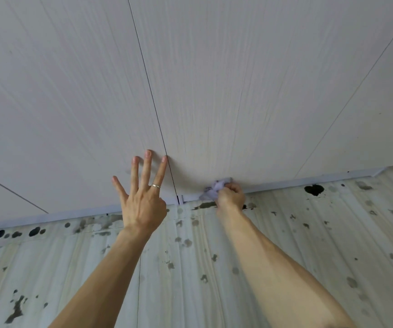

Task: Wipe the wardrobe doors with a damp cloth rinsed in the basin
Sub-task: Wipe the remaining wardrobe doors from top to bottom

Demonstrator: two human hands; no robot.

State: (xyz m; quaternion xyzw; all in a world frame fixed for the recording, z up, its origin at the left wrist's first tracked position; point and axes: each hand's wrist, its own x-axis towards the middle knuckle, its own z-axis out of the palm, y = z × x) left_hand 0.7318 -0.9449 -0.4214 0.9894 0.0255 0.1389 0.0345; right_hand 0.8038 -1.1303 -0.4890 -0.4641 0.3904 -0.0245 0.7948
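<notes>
Wiping this low strip goes best, I judge, with short strokes along the grain, pressed well into the bottom edge. In the head view, the right hand (231, 196) has its grip clenched round the crumpled lilac cloth (214, 189), which touches the foot of the wardrobe door (249, 102). The left hand (143, 202), grip released and fingers spread, braces flat beside the seam (153, 91). The door looks matte, pale and finely grained. The floor (285, 256) is pale with dark blotches.

L hand (143, 204) flat on wardrobe doors (238, 102), fingers (147, 166) straight & spread, ring (156, 185) on one, beside the seam (153, 91) btwn doors. R hand (229, 196) grips crumpled pale cloth (214, 189) against door's bottom edge, just above floor (214, 268) w/ dark blotches.
</notes>
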